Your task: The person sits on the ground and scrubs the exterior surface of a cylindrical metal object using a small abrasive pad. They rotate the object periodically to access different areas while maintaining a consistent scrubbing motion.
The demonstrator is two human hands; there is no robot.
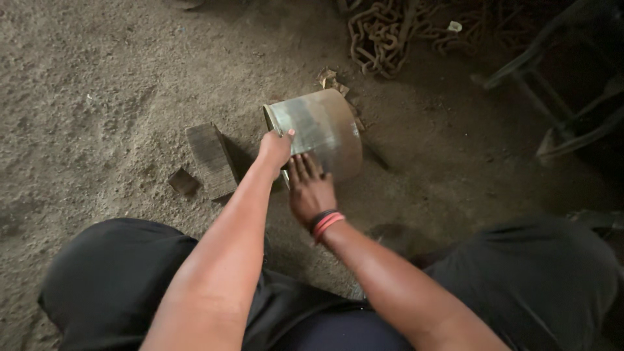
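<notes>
My left hand [275, 148] pinches the rim of the metal can [322, 130], fingers curled tight on it. My right hand [310, 188] lies flat and open on the can's side. The can lies tipped on the dirt floor [97, 84]. A wood block [211, 159] sits just left of the can, a rusty chain [380, 32] behind it

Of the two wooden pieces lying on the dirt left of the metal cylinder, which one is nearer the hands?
The larger wooden block, long and grooved, beside the left hand. The small wood scrap lies farther left.
</notes>
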